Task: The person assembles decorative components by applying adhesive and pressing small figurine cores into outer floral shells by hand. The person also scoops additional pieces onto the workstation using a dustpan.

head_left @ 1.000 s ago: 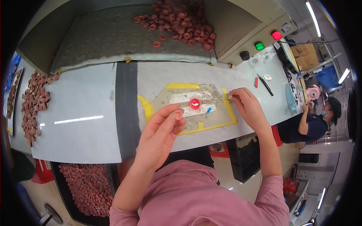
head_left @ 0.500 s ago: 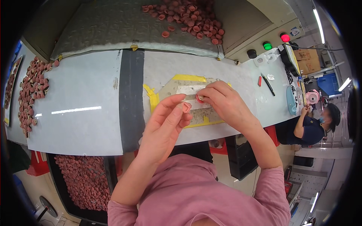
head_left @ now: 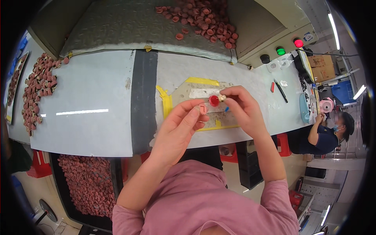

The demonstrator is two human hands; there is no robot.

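Between the thumb and fingers of my left hand (head_left: 178,123) is a small pink cup-shaped piece (head_left: 203,109), held above the work mat. My right hand (head_left: 246,113) pinches a small cream-coloured piece (head_left: 222,97), its thumb and forefinger closed on it. Just left of those fingertips sits a small round red dish (head_left: 214,100), its inside showing glossy red. A little blue item (head_left: 226,109) lies by the right thumb; its kind is unclear. Beneath both hands is a stained grey mat (head_left: 182,94) edged with yellow tape (head_left: 167,105).
Pink cup pieces (head_left: 207,19) lie heaped inside the machine opening ahead. Assembled pink pieces (head_left: 41,84) cluster at the table's left; a black crate (head_left: 86,184) holds many more. A black pen (head_left: 281,91) and red piece (head_left: 272,87) lie right. Another person (head_left: 333,133) sits far right.
My right hand has drawn back rightward from the red dish, bringing the dish and the cream-coloured piece into plain sight. My left hand still holds the pink piece. The whole view has shifted slightly.
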